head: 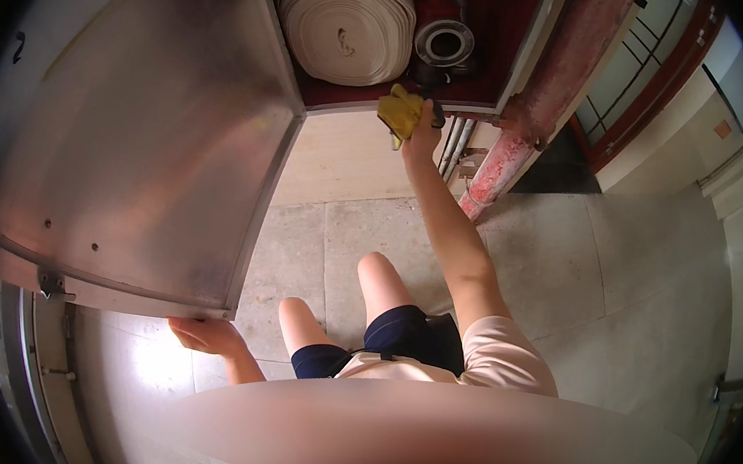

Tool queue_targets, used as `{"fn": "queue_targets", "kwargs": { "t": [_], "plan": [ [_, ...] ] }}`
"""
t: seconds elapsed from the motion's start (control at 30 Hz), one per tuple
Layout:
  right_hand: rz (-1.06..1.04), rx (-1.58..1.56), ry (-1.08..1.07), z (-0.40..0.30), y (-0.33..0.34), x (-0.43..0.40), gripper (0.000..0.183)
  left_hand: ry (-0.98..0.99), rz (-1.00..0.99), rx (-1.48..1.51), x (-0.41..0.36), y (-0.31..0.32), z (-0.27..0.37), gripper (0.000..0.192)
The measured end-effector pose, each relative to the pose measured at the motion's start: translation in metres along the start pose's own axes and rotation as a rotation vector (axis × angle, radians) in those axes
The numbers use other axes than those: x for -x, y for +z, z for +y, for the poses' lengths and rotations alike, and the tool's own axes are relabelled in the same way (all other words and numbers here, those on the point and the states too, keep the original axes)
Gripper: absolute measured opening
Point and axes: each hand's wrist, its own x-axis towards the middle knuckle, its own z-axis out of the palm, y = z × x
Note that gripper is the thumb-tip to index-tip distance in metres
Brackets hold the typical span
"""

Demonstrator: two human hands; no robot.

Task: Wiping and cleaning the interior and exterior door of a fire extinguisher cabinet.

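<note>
A yellow cloth (402, 111) with a dark edge is gripped in my right hand (423, 135), just at the lower frame of a fire hose cabinet (355, 108). Inside the cabinet lies a rolled cream-coloured fire hose (347, 30), and beside it is a red hydrant valve with a round metal coupling (444, 43). The cabinet's metal door (176, 138) stands swung out to the left. My left hand (206, 335) touches the door's outer edge near its corner; part of its fingers is hidden by the door.
A red pipe (505, 161) with worn paint runs down right of the cabinet, beside thin metal pipes (458, 148). A latch (53, 284) sticks out from the door's edge. A red-framed door (658, 84) stands at the upper right. Grey tiles (539, 258) cover the floor.
</note>
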Motion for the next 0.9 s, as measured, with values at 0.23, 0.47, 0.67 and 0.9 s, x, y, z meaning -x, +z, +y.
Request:
{"fn": "queue_targets", "kwargs": {
  "t": [0.23, 0.47, 0.67, 0.9],
  "plan": [
    [-0.032, 0.387, -0.15, -0.028, 0.001, 0.003, 0.028, -0.061, -0.051, 0.123, -0.004, -0.001, -0.006, 0.049],
    [-0.11, 1.53, -1.237, -0.119, -0.001, -0.032, 0.02, -0.033, 0.04, 0.058, -0.01, -0.004, -0.021, 0.05],
    [-0.319, 1.708, -1.256, -0.085, 0.0, -0.028, 0.012, -0.117, 0.104, 0.009, -0.009, 0.003, -0.012, 0.051],
    [-0.628, 1.569, -1.141, 0.009, 0.056, 0.033, 0.007, -0.089, 0.086, 0.038, -0.005, -0.002, -0.019, 0.051]
  ]
}}
